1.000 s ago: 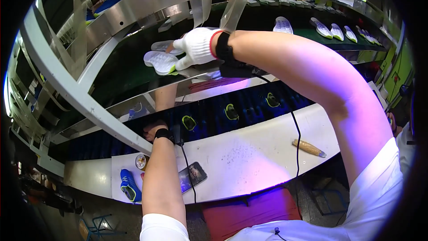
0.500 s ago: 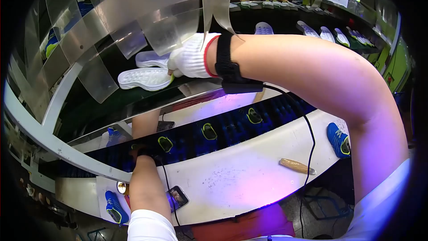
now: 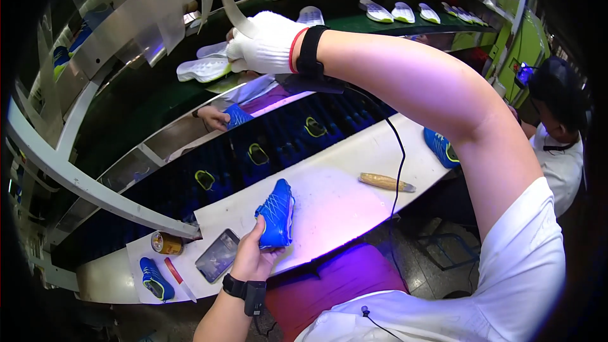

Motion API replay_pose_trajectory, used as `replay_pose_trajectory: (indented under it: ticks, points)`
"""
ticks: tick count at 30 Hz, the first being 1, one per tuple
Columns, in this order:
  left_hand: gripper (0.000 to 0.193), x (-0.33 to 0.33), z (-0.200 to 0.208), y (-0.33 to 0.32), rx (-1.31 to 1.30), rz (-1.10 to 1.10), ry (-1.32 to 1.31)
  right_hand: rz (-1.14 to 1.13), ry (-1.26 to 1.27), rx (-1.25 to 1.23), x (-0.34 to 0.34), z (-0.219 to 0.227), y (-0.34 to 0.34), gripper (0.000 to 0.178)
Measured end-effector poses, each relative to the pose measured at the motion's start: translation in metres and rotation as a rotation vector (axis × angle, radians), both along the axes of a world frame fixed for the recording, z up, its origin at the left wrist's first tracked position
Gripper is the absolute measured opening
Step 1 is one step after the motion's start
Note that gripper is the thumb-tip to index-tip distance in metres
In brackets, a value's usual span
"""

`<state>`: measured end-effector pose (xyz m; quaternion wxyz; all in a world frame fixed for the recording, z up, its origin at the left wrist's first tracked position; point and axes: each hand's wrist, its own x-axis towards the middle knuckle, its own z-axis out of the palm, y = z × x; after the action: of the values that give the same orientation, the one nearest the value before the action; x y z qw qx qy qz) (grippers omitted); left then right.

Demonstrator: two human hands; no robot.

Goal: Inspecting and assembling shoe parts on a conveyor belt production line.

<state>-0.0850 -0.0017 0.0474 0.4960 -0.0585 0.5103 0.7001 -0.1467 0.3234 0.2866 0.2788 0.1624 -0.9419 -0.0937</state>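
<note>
Over the near white table my bare left hand [image 3: 253, 254] holds a blue shoe upper [image 3: 277, 215] with pale laces, thumb on its side. My right hand [image 3: 263, 44], in a white knitted glove, reaches across to the dark green belt [image 3: 158, 104]. Its fingers are closed on the end of a white shoe sole [image 3: 202, 70] with a lime edge; the glove partly hides the grip. Behind that one lies a second white sole [image 3: 212, 50]. Black straps circle both wrists.
Blue shoes [image 3: 258, 154] sit in the dark trough beyond the table. On the table are a phone [image 3: 217, 255], a can [image 3: 166, 242], a red-handled blade [image 3: 175, 273], a blue shoe [image 3: 156, 278] and a wooden-handled tool [image 3: 386, 182]. A metal frame [image 3: 95, 183] stands left; a person [image 3: 560, 145] sits right.
My left hand has come back from the trough with a blue shoe upper. The right hand has lifted the sole's near end slightly. The view has shifted, and a co-worker shows at right.
</note>
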Motion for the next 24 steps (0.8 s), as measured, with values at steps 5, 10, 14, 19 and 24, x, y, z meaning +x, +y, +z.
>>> replay_pose_trajectory:
  ticks: [5,10,14,19,24]
  points:
    - [0.036,0.013,-0.042,-0.028,-0.429,-0.109,1.173,0.262,0.321,-0.29,0.133,-0.014,-0.023,0.021]
    - [0.044,0.03,0.003,0.038,-0.451,-0.435,1.789,0.052,0.199,-0.751,0.266,-0.099,-0.035,0.024]
    - [0.05,0.031,-0.007,0.074,-0.624,-0.754,1.675,-0.407,-0.267,-1.103,0.3,-0.175,-0.068,0.027]
    - [0.038,0.059,-0.013,0.054,-0.111,-0.242,1.757,-0.166,0.146,-1.516,0.308,-0.259,-0.098,0.024]
    - [0.039,0.095,-0.037,0.027,0.133,0.016,1.303,0.055,0.201,-2.199,0.292,-0.291,-0.098,0.031]
